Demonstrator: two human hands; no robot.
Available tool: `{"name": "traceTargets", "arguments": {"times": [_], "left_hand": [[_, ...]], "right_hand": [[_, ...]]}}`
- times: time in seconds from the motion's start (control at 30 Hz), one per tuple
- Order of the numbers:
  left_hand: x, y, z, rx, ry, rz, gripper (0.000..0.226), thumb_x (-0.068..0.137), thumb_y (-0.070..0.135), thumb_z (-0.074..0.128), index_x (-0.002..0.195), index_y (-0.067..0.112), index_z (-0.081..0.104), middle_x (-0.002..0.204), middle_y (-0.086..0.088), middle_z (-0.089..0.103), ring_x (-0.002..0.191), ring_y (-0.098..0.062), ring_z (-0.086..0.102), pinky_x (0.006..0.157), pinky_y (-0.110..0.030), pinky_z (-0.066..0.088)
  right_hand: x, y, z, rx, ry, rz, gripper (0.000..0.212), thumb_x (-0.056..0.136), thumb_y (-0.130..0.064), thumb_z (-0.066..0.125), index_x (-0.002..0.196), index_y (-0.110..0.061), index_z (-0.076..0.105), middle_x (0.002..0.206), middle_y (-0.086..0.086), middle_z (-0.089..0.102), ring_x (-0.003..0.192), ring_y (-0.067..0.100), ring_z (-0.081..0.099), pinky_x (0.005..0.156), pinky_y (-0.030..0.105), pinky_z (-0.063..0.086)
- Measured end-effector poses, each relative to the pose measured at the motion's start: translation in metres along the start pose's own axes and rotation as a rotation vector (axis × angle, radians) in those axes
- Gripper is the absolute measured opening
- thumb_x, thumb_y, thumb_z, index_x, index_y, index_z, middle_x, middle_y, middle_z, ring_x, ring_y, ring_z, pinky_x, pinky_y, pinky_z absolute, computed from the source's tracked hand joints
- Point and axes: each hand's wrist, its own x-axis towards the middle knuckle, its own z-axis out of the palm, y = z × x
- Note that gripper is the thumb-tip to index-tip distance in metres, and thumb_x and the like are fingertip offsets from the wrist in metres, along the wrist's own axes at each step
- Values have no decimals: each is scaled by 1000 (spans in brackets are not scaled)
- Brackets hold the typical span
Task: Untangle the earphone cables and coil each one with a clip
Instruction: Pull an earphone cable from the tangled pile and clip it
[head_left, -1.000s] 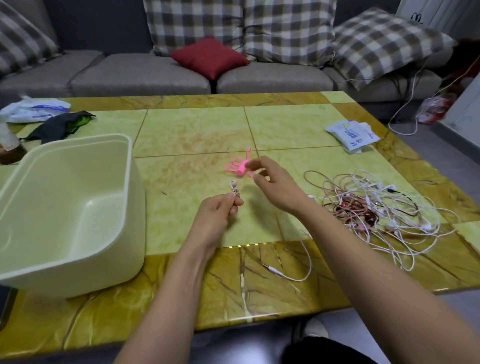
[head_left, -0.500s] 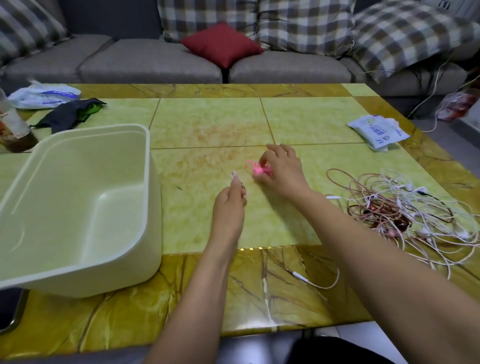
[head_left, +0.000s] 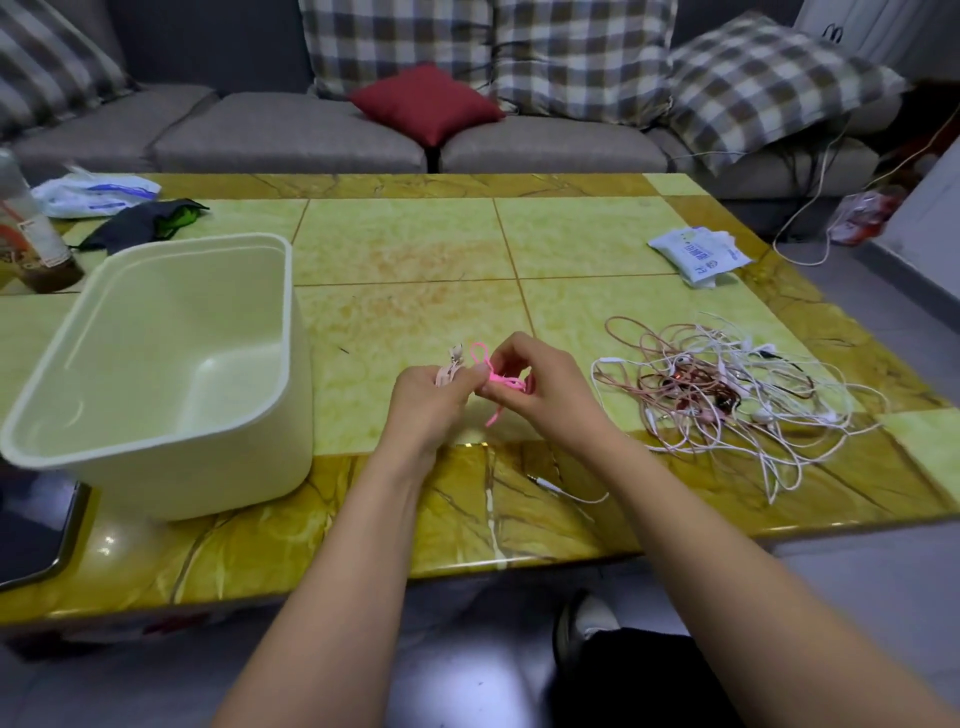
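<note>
My left hand (head_left: 428, 402) grips a small coiled pale-pink earphone cable (head_left: 451, 368) above the table's near middle; its plug end sticks up past my fingers. Right beside it my right hand (head_left: 540, 387) pinches a bright pink tie clip (head_left: 493, 376), which loops up between the two hands and hangs down below them. To the right lies a tangled heap of pink and white earphone cables (head_left: 727, 389). One white cable end (head_left: 566, 491) trails along the table's front edge under my right forearm.
A cream plastic tub (head_left: 156, 457) stands on the left of the yellow-green table (head_left: 415, 244). A tissue pack (head_left: 696, 252) lies far right; a bottle (head_left: 28, 228), a dark cloth (head_left: 140, 223) and a plastic bag (head_left: 88, 189) far left. A sofa with cushions is behind.
My right hand lifted the pink tie clip off the table and brought it to my left hand. The two hands have drawn together and nearer to me.
</note>
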Motion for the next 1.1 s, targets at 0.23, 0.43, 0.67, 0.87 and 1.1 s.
{"name": "traceTargets", "arguments": {"times": [0.23, 0.43, 0.67, 0.87, 1.1], "left_hand": [[-26, 6, -10, 56, -74, 12, 42, 92, 30, 64, 93, -11, 67, 76, -14, 53, 72, -19, 44, 66, -29, 32], [-42, 11, -16, 144, -134, 60, 55, 88, 38, 67, 92, -17, 64, 76, -11, 51, 74, -18, 40, 70, -32, 28], [-48, 13, -11, 267, -150, 115, 47, 97, 32, 55, 79, -11, 62, 70, -9, 34, 64, -18, 29, 62, -31, 20], [-44, 17, -4, 138, -129, 42, 53, 97, 39, 53, 92, -12, 67, 76, -12, 52, 72, -19, 41, 63, -29, 30], [-42, 23, -9, -131, 33, -147, 22, 89, 34, 66, 81, 15, 73, 56, 7, 58, 58, -12, 45, 59, -26, 31]], "right_hand": [[-21, -11, -8, -35, -67, 29, 22, 85, -27, 75, 99, -11, 70, 91, -3, 68, 84, 10, 60, 65, 8, 38], [-34, -25, -13, -35, -11, -12, 21, 80, -24, 79, 94, -9, 72, 86, -6, 65, 74, -1, 55, 62, 9, 37], [-36, -21, -13, -52, -10, -12, 20, 81, -24, 78, 96, -11, 73, 88, -5, 67, 85, 11, 62, 69, 16, 43], [-36, -21, -22, 76, 12, 37, 16, 84, -28, 74, 93, -15, 73, 84, -13, 67, 78, -7, 59, 67, 8, 40], [-28, -10, -23, -45, 201, 237, 30, 87, -27, 71, 112, -11, 69, 109, 4, 68, 99, 7, 61, 76, 13, 43]]}}
